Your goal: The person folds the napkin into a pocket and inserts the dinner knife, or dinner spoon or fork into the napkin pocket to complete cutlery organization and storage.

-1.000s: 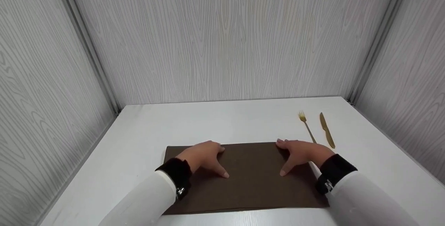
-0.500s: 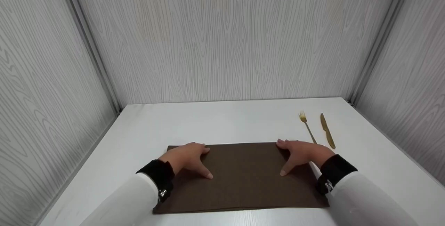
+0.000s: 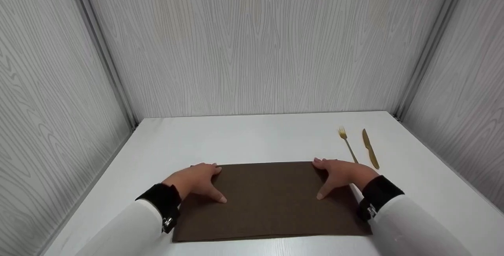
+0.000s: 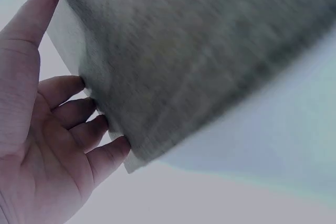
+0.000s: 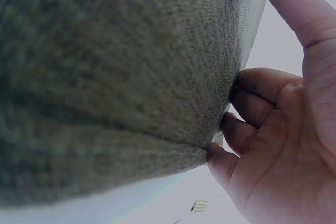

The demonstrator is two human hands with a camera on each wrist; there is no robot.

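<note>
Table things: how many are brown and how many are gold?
Brown: 1, the mat, with the left hand and right hand on it.
Gold: 2, the fork and the knife.
Total: 3 things on the table.

In the left wrist view the brown mat (image 4: 199, 56) is smeared with blur, its weave unreadable, and it runs off the top and right edges. The right wrist view shows the mat out of focus too — only a sliver of the fork (image 5: 199, 206) peeks in at the bottom. From the head camera, the right hand (image 3: 341, 174) hides the fork's handle end, and both sleeves are cut off below.
</note>
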